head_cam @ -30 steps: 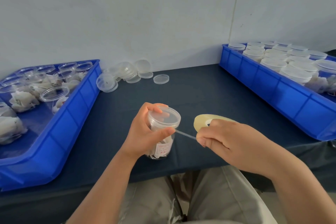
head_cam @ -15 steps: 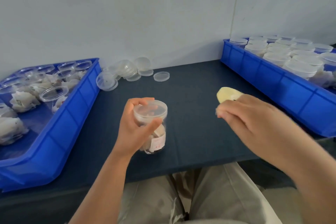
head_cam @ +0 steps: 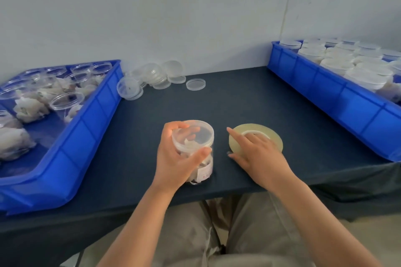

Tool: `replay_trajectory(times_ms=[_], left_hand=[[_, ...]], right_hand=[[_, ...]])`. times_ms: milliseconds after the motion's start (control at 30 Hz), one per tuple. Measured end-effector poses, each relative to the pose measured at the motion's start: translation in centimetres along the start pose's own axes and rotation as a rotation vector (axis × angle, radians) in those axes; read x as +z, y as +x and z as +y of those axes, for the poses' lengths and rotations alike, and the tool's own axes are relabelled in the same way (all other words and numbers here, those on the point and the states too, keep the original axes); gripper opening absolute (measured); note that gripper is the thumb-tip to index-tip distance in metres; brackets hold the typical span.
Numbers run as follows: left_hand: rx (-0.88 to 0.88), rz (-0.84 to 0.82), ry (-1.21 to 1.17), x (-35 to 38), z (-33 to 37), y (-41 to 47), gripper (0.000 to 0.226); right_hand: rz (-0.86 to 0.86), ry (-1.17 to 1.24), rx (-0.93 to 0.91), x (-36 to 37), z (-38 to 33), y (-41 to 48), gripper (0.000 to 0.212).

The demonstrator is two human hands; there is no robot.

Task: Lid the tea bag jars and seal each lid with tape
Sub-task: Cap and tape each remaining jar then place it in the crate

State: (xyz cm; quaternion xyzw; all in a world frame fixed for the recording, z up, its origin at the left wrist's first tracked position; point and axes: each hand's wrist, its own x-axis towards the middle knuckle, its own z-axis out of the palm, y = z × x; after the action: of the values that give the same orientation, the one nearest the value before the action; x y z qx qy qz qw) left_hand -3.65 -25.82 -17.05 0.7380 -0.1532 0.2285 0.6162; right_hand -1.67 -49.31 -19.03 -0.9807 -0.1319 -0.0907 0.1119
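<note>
Tape roll (head_cam: 271,134) now lies flat under relaxed right fingers (head_cam: 238,138); left fingers (head_cam: 200,154) grip clear lidded jar (head_cam: 194,144).

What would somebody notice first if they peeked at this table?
Probably the hands mid-table: the left hand grips a clear plastic lidded jar of tea bags, and the right hand rests on a flat yellowish roll of tape beside it. Then the two big blue plastic bins: the left bin holds open jars, the right bin lidded jars.

Clear glossy plastic jar (head_cam: 195,151) in left hand (head_cam: 175,158); glossy translucent tape roll (head_cam: 256,136) under right hand (head_cam: 258,154); matt dark tablecloth (head_cam: 238,97).
</note>
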Motion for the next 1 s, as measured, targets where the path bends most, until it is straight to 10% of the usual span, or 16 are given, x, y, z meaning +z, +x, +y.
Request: replay_trajectory(times_ms=[267, 1000], left_hand=[[0.0, -0.048, 0.001, 1.9, 0.3, 0.1, 0.043], [-0.006, -0.201, -0.072, 0.5, -0.8, 0.1, 0.058]], right_hand=[[0.278, 0.761, -0.057, -2.2, -2.7, -1.7, 0.055], [0.192, 1.123, -0.197, -1.4, -6.0, -2.0, 0.036]])
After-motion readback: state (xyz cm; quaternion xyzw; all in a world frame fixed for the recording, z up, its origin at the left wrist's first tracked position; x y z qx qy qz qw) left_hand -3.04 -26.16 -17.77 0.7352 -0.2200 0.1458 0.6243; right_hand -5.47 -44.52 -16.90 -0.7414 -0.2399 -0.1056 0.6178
